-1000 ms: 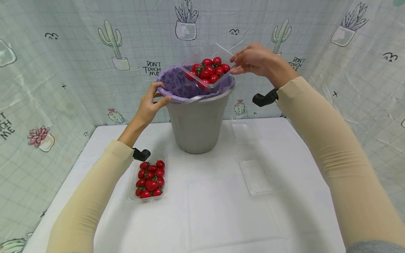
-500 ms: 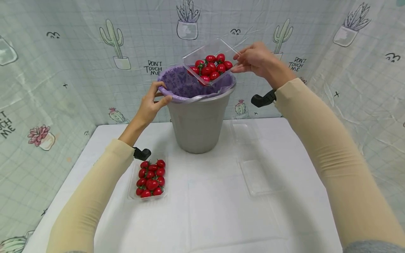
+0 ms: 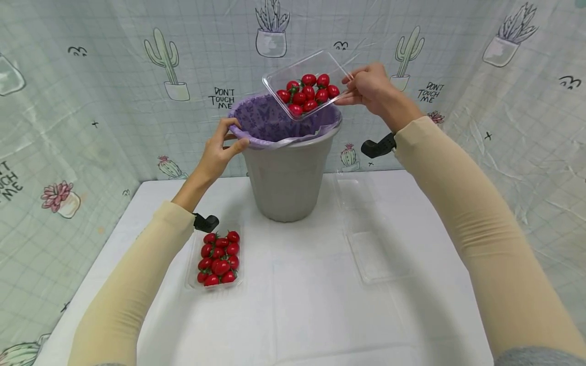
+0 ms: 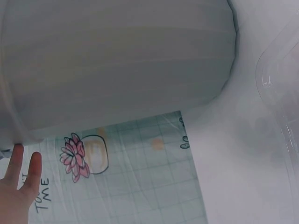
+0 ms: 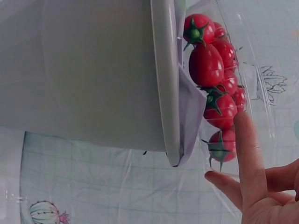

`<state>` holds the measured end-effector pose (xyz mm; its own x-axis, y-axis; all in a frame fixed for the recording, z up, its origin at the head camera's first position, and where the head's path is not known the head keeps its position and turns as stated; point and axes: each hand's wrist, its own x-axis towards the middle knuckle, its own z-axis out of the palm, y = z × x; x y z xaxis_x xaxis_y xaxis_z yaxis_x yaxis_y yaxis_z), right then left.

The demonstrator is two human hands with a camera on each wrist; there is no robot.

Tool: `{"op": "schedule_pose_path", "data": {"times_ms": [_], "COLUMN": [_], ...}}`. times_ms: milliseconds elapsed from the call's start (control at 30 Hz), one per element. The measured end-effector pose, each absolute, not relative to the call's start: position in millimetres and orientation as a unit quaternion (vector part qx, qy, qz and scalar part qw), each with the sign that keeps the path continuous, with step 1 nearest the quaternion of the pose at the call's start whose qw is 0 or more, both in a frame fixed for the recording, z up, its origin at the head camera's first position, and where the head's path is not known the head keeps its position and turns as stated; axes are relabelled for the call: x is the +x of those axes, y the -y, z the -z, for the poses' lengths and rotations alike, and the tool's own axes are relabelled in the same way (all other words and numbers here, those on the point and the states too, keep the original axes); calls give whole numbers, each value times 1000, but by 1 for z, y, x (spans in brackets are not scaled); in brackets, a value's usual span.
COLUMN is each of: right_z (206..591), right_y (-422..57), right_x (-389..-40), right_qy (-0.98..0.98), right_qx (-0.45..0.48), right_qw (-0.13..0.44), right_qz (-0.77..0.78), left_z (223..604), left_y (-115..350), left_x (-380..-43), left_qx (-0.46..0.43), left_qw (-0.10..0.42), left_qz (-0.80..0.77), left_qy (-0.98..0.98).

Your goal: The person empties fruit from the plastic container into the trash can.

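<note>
A grey bin [image 3: 286, 183] with a purple patterned liner [image 3: 256, 119] stands at the back of the table. My left hand [image 3: 217, 150] grips the left side of its rim, fingers over the edge and thumb outside. Above the bin's mouth, my right hand [image 3: 371, 89] holds the right end of a clear plastic box [image 3: 297, 66], tilted with its near-left corner low. Several cherry tomatoes [image 3: 308, 93] lie in the box, gathered toward its lower side. In the right wrist view, the fingers [image 5: 250, 158] touch the clear wall beside the tomatoes [image 5: 205, 65].
Another clear box [image 3: 189, 277] filled with cherry tomatoes [image 3: 220, 259] sits on the table at the left, below my left wrist. Right of the bin lie clear plastic pieces [image 3: 373, 256], hard to make out against the white table [image 3: 311, 305]. A printed curtain hangs close behind the bin.
My right hand has raised the box slightly and turned it, so its open top shows more. The tomatoes have risen with it. The left hand stays on the rim.
</note>
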<state>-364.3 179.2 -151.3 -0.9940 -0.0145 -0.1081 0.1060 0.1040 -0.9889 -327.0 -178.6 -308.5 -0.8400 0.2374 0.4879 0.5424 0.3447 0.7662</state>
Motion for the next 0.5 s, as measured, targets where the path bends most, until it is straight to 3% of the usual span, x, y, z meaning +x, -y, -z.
{"op": "schedule_pose_path", "data": {"times_ms": [500], "right_z": [154], "right_y": [-179], "right_x": [-365], "right_qy": [-725], "right_qx": [36], "right_qw": [33], "right_qz": [687], "left_z": [309], "left_y": [179], "left_x": [-327], "left_qx": [-241], "left_qw": [145], "left_qz": [522], "left_qy": [805]}}
